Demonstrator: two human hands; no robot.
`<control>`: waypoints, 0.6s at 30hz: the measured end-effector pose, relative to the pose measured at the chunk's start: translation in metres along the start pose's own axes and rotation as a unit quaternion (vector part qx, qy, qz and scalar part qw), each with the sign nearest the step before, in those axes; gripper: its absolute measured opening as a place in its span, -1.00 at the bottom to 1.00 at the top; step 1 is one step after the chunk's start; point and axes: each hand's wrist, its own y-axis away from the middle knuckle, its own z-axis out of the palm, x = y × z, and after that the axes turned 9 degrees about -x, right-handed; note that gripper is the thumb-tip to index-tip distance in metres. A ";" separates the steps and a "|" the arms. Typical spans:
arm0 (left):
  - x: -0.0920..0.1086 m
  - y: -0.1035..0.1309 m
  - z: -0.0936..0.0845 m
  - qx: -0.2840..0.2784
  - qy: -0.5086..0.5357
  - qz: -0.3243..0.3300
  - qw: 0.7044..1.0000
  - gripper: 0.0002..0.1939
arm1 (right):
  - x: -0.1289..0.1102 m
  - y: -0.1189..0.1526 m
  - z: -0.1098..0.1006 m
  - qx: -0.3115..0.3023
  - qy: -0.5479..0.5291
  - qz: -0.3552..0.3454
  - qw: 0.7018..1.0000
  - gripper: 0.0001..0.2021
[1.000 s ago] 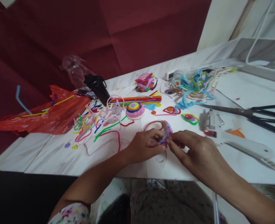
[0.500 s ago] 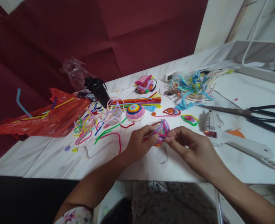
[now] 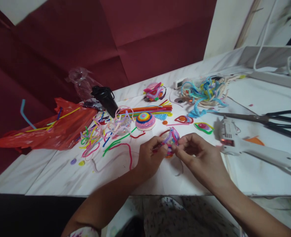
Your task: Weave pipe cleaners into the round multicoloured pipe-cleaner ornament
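Note:
Near the front of the white table, a round multicoloured craft piece (image 3: 173, 135) of pink, purple and orange strands is held between both hands. My left hand (image 3: 151, 156) grips its left side, thumb over the near part. The thumb and fingers of my right hand (image 3: 197, 149) pinch at its right edge; its other fingers are curled. Fingertips partly cover the piece. Just behind it lies a striped dome (image 3: 145, 121) with coloured rings. Two eye-shaped pieces, one red-edged (image 3: 184, 119) and one green-edged (image 3: 204, 127), lie behind my right hand.
A white glue gun (image 3: 230, 138) and black-handled scissors (image 3: 266, 119) lie at the right. Behind are blue and cream strands (image 3: 207, 93) and a finished-looking colourful ball (image 3: 155, 92). Loose coloured strands, a black container (image 3: 105, 98) and a red plastic bag (image 3: 68, 128) occupy the left.
The view has shifted slightly, so the table items appear a little lower and mostly further right. My right fingertips have moved slightly inward over the craft piece; both hands still hold it.

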 end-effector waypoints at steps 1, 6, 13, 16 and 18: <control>0.000 0.001 0.000 0.004 0.001 0.001 1.000 -0.84 | -0.001 0.000 0.001 0.001 0.001 0.003 1.000 -0.77; -0.001 0.002 -0.001 0.023 0.002 0.000 1.000 -0.86 | -0.004 -0.003 0.003 0.008 -0.021 0.020 1.000 -0.75; -0.003 0.000 -0.001 0.028 0.005 0.016 0.999 -0.90 | -0.003 -0.003 0.003 -0.006 -0.049 0.034 0.998 -0.69; -0.003 0.000 0.000 0.030 0.008 0.020 0.999 -0.91 | -0.003 -0.002 0.001 -0.020 -0.063 0.031 0.997 -0.70; -0.004 -0.001 0.000 0.033 0.009 0.020 0.999 -0.91 | -0.002 -0.003 0.000 -0.020 -0.061 0.030 0.997 -0.71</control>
